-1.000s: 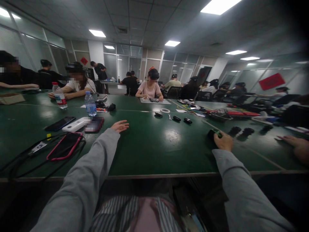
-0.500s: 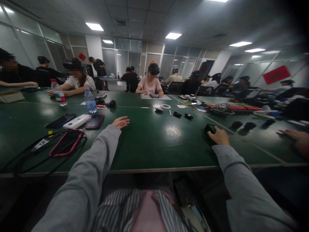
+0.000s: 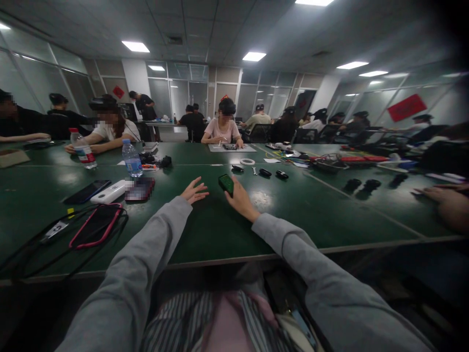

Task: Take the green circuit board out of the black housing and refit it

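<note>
The green table (image 3: 227, 230) fills the view from 9 to 3 o'clock, with other people seated along its far side. At 9 o'clock lies a red-edged phone case (image 3: 95, 226) ringed by black cable (image 3: 34, 254); beyond it, toward 10 o'clock, sit a dark phone (image 3: 87, 191), a white power bank (image 3: 109, 191) and two water bottles (image 3: 132, 158). At 1 o'clock three small dark objects (image 3: 261, 171) lie in a row near a white tape ring (image 3: 247, 162).

The right hand (image 3: 240, 198), near 12 o'clock, is clamped on a small green-and-black device (image 3: 226, 184), lifted clear of the table. The left hand (image 3: 194, 191) rests just beside it at 11 o'clock, fingers spread, holding nothing.

The grip looks to be by the fingertips only, so the device could slip and drop onto the table. A sideways sweep of the left sleeve could also snag the cable and drag the case.

At 3 o'clock another person's hand (image 3: 445, 200) rests on the table.
</note>
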Tool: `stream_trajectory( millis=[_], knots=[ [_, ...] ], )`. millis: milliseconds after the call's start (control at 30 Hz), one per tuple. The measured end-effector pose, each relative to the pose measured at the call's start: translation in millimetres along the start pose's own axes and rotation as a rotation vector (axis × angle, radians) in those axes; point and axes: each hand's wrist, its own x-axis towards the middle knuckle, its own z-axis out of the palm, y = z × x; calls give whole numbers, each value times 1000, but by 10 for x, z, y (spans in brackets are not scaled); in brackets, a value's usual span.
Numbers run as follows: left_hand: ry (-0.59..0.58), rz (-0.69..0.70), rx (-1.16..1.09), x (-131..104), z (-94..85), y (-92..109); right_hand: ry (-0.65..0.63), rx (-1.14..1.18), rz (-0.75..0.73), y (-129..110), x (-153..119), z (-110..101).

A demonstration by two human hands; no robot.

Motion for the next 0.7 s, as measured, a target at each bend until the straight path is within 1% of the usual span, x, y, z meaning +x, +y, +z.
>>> stream_trajectory(
  millis=[67, 133, 233, 300, 367, 467, 533, 700],
  knots=[
    [20, 0, -21, -28, 121, -21, -28, 123, -45, -318, 15, 190],
    [55, 39, -22, -37, 184, -35, -55, 243, -59, -547, 15, 307],
    [136, 111, -14, -18, 187, -47, -89, 430, -43, -713, 18, 371],
    [185, 128, -35, -1, 159, -47, -111, 543, -20, -723, 26, 379],
    [207, 139, -62, 3, 136, -36, -108, 639, 55, -687, 38, 391],
    [159, 141, -76, -26, 137, -5, -107, 783, 291, -607, 63, 436],
    [105, 148, -73, -55, 157, 14, -139, 909, 448, -566, 80, 468],
    [47, 212, -104, -77, 205, 40, -261, 1248, 673, -541, 113, 449]
  ],
)
